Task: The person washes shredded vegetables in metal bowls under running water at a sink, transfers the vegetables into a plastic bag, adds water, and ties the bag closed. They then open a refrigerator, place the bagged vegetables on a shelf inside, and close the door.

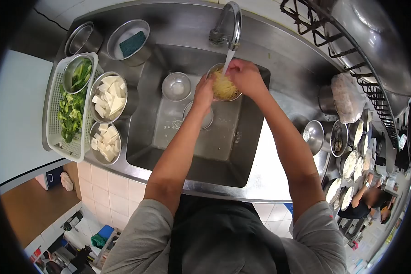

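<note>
Pale yellow thin strips [225,86], perhaps shredded potato or noodles, fill a metal bowl [233,98] in the sink. A stream of water [228,61] runs onto them from the curved faucet [237,27]. At the bowl's left side, my left hand [204,92] is closed on its rim. My right hand [243,76] is at the upper right of the bowl with its fingers curled over the strips beside the water; what it pinches is hidden. A small metal bowl [176,86] stands left of my left hand, and a sink drain [199,119] lies partly behind my left forearm.
Left of the sink [169,157] are a bowl of white tofu slabs [109,97], a bowl of tofu cubes [106,142], a white basket [55,137] with green vegetables [70,114], and a bowl holding a green scouring pad [132,44]. A wire rack [365,68] overhangs the right; another person [363,198] is far right.
</note>
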The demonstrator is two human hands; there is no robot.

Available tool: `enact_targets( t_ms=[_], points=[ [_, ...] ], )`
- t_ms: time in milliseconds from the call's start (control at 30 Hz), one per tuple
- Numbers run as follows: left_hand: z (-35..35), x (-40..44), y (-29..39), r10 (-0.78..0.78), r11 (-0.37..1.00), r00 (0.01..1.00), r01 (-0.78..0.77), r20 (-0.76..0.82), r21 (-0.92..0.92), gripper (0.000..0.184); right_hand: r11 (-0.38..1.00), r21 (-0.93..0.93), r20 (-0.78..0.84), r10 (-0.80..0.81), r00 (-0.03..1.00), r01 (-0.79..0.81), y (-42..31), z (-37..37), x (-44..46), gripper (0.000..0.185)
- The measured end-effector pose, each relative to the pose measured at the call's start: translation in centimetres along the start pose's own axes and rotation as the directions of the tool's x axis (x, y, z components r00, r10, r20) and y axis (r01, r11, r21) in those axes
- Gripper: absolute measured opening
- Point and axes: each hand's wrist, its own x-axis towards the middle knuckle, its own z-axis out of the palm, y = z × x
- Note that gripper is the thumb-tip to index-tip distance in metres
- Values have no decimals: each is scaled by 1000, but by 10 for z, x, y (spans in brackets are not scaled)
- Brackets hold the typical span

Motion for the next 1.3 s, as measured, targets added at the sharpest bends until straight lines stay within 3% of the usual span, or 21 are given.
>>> enact_targets(
  t_ms=[33, 67, 167, 267, 333, 367, 467, 567, 633, 700, 767, 867, 967, 1067, 1167, 1200, 1300],
  points=[
    [2, 3, -4, 8, 1000, 1000, -8, -14, -3, 49, 912, 352, 77, 193, 978, -208, 3, 4, 11, 22],
    [4, 7, -7, 17, 1000, 999, -17, -29, -6, 49, 665, 635, 216, 336, 917, -393, 7, 9, 18, 23],
    [9, 9, -9, 13, 1000, 997, -15, -79, -20, 51, 393, 799, 362, 291, 886, -455, -9, 16, 26, 26],
    [9, -2, -2, 10, 1000, 990, -9, -142, 10, 52, 565, 687, 331, 318, 888, -458, -2, 19, 39, 24],
    [5, -5, 0, 20, 998, 987, -11, -161, 55, 52, 909, 388, -106, 208, 972, -153, 14, 25, 62, 27],
    [1, -4, 0, 26, 996, 987, -12, -159, 84, 52, 988, 153, -290, 70, 954, -26, 24, 28, 73, 29],
    [-7, -8, -1, 17, 995, 994, -7, -109, 96, 49, 971, -96, -319, -238, 917, 218, 4, 11, 84, 31],
    [-13, -7, -7, -21, 1000, 992, 22, -127, 2, 50, 866, -256, -277, -491, 826, 429, 46, 23, 113, 28],
    [-18, -6, -11, -27, 999, 988, 20, -155, -46, 50, 947, 78, -226, -289, 930, 313, 35, 21, 109, 27],
    [-20, -6, -11, -5, 999, 986, -4, -169, -54, 51, 956, 146, -165, -231, 959, 255, 25, 17, 103, 27],
    [-19, -5, -3, 2, 1000, 974, -7, -225, -20, 51, 951, -49, -145, -310, 940, 306, 16, 10, 96, 28],
    [-19, -7, 14, 16, 998, 971, -3, -238, 55, 51, 951, -140, -147, -297, 944, 277, 11, 11, 97, 29],
    [-20, -5, 19, 10, 995, 974, 13, -225, 100, 50, 970, -31, -74, -243, 967, 241, 17, 17, 107, 28],
    [-17, -10, 22, -20, 997, 975, 36, -221, 69, 50, 906, -217, -106, -393, 914, 364, 39, 29, 121, 27],
    [-17, -13, 18, -13, 999, 986, 18, -164, 27, 50, 949, -238, -130, -242, 961, 207, 9, 17, 99, 23],
    [-21, -13, 15, 0, 1000, 989, 2, -146, 15, 50, 917, -241, -164, -361, 918, 318, 18, 15, 101, 20],
    [-39, -16, 3, -21, 996, 992, 31, -127, 78, 51, 952, -249, -226, -238, 945, 180, 28, 12, 97, 20]
  ],
)
